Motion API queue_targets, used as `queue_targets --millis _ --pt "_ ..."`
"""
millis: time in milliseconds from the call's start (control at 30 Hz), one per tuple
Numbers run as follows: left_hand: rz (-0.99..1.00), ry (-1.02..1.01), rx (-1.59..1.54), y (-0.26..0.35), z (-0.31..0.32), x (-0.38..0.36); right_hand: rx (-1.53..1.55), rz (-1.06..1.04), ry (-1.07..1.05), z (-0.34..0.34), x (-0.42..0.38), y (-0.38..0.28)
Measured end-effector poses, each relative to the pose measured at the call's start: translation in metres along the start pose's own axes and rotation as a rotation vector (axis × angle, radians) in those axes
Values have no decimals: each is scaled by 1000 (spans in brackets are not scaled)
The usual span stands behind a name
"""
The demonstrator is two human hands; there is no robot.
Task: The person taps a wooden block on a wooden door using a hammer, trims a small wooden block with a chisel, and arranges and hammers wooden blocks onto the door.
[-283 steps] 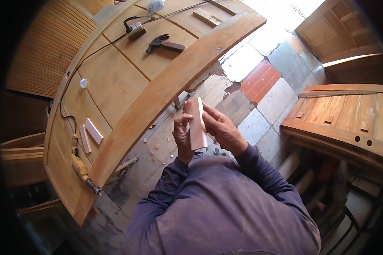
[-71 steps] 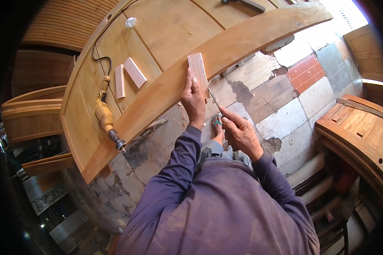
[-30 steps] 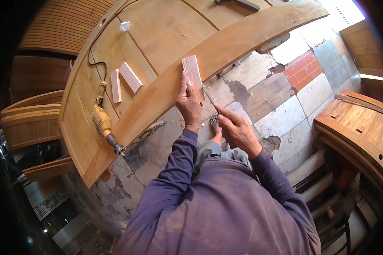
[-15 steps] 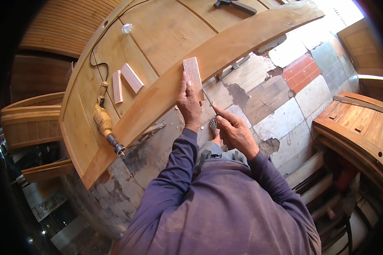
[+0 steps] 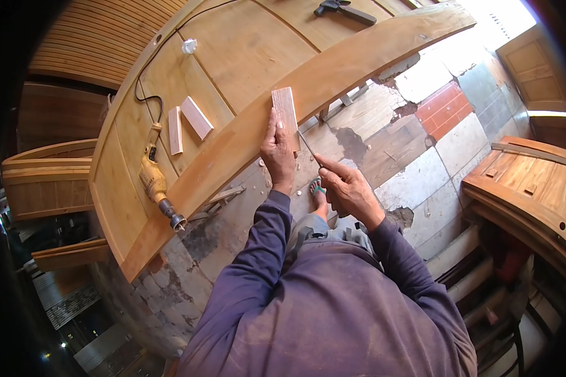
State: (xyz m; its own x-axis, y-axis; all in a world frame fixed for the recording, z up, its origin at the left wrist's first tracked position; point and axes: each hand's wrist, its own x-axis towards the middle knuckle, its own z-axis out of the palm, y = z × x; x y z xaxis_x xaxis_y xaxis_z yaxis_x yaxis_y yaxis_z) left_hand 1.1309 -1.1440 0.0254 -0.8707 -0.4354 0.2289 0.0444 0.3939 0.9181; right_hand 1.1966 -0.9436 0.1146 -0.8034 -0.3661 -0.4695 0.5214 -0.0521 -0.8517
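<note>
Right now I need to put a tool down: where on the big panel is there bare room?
Widest patch: the panel's middle, between the white scrap and the hammer. The front rail is bare too, right of the held block. Crowded: the left end, with drill, cord and two loose blocks.

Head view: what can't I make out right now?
In the head view:
Thin tool: most of its handle, hidden by the right hand; tip shape, too small.
Wood block: lower part, partly covered by the left hand.
Big wooden panel: far end, cut off by the top edge.
</note>
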Motion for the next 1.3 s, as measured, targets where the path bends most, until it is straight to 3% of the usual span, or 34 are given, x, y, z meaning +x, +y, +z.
queue_targets --millis 67,167,367,500,633,933,1033,1233,1300 --pt "-94 -47 -20 6 -5 -2 -38 -38 5 -2 9 4" --pt "-47 -30 -67 21 -3 -3 -51 -73 19 0 7 4" --pt "-88 -38 -49 13 -4 -4 129 44 36 9 7 -2" --pt "-151 -31 -63 16 -4 -4 38 7 -2 7 -8 8" --pt "-223 -16 -82 30 -2 -5 58 134 -42 1 -14 -10" --pt "-204 -38 -65 34 -4 -4 -66 91 -1 -2 -9 -12" --pt "-197 -36 -71 26 -4 -2 -82 -12 3 0 -8 1" --pt "-228 -23 -95 26 -3 -5 12 55 0 0 -4 -2" --pt "-225 -27 -88 24 -2 -4 -65 -73 60 6 -5 19"
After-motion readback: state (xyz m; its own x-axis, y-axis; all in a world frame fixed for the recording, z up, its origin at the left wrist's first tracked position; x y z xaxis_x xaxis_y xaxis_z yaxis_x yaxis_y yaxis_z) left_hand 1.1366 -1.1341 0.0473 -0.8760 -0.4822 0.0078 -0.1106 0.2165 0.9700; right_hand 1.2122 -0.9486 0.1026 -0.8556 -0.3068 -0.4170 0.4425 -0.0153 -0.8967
